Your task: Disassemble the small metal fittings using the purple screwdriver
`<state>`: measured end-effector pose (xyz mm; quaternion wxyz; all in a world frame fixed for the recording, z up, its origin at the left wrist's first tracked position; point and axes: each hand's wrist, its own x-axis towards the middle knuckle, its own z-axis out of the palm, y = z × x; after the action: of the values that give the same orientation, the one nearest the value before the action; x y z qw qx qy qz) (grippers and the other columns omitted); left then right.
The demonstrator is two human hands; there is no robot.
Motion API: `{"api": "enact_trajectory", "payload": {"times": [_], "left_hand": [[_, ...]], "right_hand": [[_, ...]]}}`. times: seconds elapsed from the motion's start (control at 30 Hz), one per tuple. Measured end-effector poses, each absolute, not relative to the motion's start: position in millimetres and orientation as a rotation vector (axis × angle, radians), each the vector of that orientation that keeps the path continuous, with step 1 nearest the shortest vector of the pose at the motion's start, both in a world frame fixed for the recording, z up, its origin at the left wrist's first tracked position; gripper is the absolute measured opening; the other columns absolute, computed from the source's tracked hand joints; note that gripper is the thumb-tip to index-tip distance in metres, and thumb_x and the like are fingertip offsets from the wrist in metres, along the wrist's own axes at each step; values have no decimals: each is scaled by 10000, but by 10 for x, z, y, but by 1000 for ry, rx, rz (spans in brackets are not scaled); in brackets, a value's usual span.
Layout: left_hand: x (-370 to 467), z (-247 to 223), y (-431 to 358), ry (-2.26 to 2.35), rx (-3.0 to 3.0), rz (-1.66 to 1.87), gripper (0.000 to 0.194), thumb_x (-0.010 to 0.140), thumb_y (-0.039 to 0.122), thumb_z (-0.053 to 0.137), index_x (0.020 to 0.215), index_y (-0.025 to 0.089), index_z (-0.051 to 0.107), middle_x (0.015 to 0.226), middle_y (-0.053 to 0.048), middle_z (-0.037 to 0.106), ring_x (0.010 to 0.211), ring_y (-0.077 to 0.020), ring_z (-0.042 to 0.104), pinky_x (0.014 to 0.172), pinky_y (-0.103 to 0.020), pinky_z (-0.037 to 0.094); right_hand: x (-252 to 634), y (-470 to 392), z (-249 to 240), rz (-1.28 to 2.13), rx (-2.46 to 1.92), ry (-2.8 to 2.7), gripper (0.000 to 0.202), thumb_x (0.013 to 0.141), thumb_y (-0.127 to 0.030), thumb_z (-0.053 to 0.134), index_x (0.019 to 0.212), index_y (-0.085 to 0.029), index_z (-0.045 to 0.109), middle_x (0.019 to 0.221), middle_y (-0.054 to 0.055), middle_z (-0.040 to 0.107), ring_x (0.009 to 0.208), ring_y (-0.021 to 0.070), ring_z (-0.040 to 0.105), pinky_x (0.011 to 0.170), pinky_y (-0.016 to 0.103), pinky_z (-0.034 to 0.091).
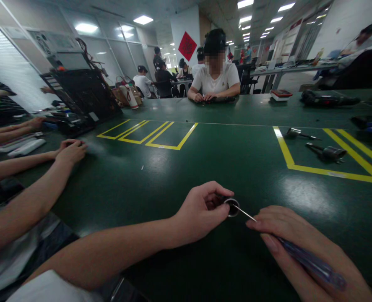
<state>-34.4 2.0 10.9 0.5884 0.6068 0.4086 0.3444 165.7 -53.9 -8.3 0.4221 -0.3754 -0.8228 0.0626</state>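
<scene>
My left hand (203, 212) pinches a small round metal part (232, 212), its open end turned toward the right. Only the rim and dark inside of that part show; the rest is hidden by my fingers. In my right hand (308, 247) is a screwdriver (311, 262) with a translucent purple handle, fingers closed around it. Its thin shaft points left, and the tip reaches into the mouth of the round metal part. Both hands are above the green tabletop (116, 193).
Two metal tool parts (329, 153) lie inside yellow tape lines (288, 151) at the right. Behind them are a dark power tool (327, 98) and a red-and-white box (280, 95). A co-worker's arms (31, 193) rest at the left; another person (215, 79) sits opposite.
</scene>
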Motion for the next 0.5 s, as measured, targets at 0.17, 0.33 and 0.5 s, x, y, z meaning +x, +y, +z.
{"api": "enact_trajectory", "payload": {"times": [0.17,0.33,0.5], "left_hand": [[-322,90,17,992,1467,883,118,705,83,571,814,123,595,947,-85,676,834,-149,644,731,-260,506],[-327,72,25,981,1541,906,124,709,75,553,809,110,617,982,-114,681,885,-178,654,753,-275,524],[-326,77,13,986,1602,922,152,716,69,532,825,91,635,990,-142,686,897,-199,663,761,-295,539]], "right_hand": [[1597,-529,-16,119,-882,-2092,226,867,-183,504,1084,-204,564,977,33,704,975,138,640,893,230,506],[1533,-520,70,-28,-849,-2137,205,843,-126,481,1000,-198,592,856,20,730,869,140,683,878,251,513],[1509,-514,100,-179,-737,-2140,209,803,-70,477,885,-198,621,735,-15,739,712,114,705,861,239,515]]}}
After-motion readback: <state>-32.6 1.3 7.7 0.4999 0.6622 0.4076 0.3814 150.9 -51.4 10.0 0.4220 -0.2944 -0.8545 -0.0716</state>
